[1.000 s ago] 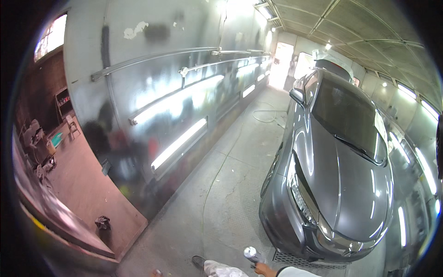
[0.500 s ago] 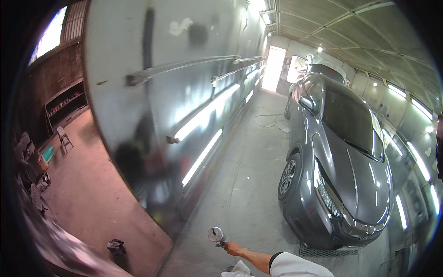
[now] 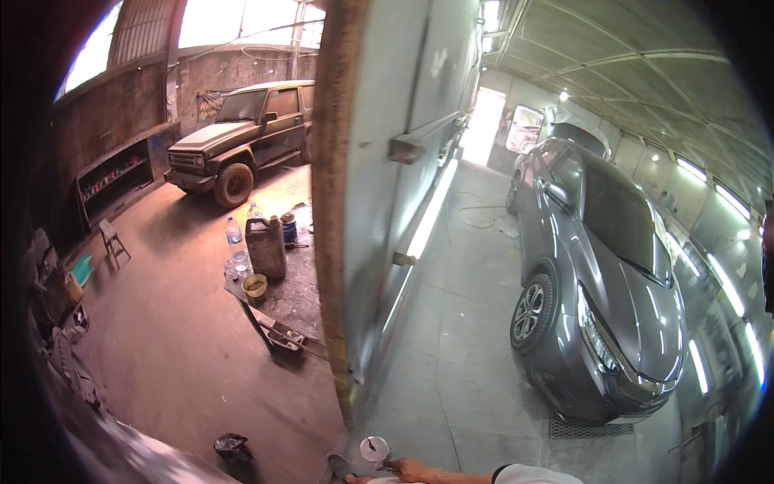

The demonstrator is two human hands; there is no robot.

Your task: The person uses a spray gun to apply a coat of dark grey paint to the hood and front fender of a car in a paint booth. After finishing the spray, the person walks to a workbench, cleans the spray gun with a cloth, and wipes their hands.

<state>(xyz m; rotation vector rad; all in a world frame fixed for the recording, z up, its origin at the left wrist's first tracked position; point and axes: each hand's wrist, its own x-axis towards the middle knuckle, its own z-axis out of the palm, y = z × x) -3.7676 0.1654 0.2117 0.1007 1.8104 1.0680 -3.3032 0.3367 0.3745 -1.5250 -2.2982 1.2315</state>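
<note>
Plainly, the held cup [image 3: 374, 449] has a round, whitish, dark-marked top.

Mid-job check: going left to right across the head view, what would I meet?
Step stool, boxy car, round container, right hand holding it, shiny grey car.

An off-road vehicle [image 3: 248, 135] stands beyond a table [image 3: 298, 292] bearing a jug [image 3: 266, 252].

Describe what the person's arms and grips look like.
Right arm: a white sleeve edged with a dark band; below it, the forearm is bare. The right grip shows no glove. The left arm and grip cannot be made out.
</note>
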